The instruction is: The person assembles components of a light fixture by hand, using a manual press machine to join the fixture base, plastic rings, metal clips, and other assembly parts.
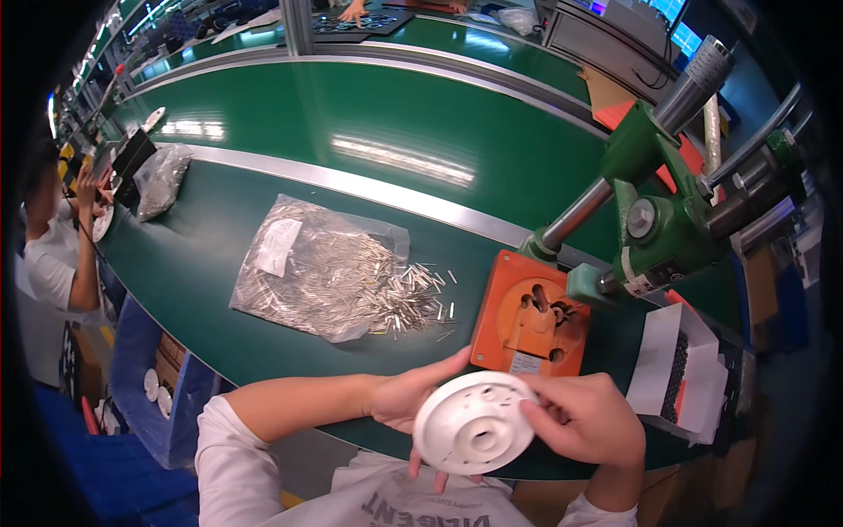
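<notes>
In front of my body I hold a white round plastic disc (pixel 452 436), tilted, with a raised hub, a central hole and several small dark holes. My left hand (pixel 406 397) supports it from the left, its thumb stretched along the far side and its fingertips showing below the near rim. My right hand (pixel 593 422) is closed at the disc's right rim, thumb over the top face. Whether a small piece sits between those fingertips is hidden. Just beyond lies an orange fixture block (pixel 493 323) with a round recess and dark cutouts. Loose metal pins (pixel 413 294) spill from a clear plastic bag (pixel 299 294).
A green hand press (pixel 650 224) stands over the fixture. Right of it is an open white box (pixel 654 369). Blue bin (pixel 180 422) with white discs sits below the table's left edge. Another person (pixel 66 255) works at far left, near a second bag (pixel 162 180).
</notes>
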Demonstrator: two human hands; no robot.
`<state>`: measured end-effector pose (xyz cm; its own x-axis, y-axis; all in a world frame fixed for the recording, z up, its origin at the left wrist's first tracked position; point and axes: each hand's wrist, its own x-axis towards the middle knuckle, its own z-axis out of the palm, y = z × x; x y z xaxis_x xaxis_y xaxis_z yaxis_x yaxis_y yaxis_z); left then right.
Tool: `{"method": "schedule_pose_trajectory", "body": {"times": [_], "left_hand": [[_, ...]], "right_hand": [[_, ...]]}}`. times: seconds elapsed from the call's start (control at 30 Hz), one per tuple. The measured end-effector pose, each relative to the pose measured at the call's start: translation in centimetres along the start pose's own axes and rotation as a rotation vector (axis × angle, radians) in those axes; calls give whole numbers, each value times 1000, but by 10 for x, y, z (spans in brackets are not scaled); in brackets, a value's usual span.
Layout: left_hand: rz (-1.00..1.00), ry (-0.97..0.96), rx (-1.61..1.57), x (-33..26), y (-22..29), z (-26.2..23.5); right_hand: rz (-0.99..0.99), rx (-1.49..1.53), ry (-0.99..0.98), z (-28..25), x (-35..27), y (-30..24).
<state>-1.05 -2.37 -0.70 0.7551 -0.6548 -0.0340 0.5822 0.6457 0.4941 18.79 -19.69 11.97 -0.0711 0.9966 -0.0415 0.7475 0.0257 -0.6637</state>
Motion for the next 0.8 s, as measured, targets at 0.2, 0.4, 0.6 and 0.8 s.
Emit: {"method": "schedule_pose_trajectory", "body": {"times": [0.2,0.4,0.6,0.8], "left_hand": [[-61,59,144,8,7,-9],[-129,65,249,11,9,-5],[-75,98,260,5,11,-4],[-57,83,296,6,14,-3]], "right_hand": [[436,213,337,0,-52,46],[508,353,554,12,-37,65],[466,139,570,17,-11,56],[573,-29,528,13,-17,39]]}}
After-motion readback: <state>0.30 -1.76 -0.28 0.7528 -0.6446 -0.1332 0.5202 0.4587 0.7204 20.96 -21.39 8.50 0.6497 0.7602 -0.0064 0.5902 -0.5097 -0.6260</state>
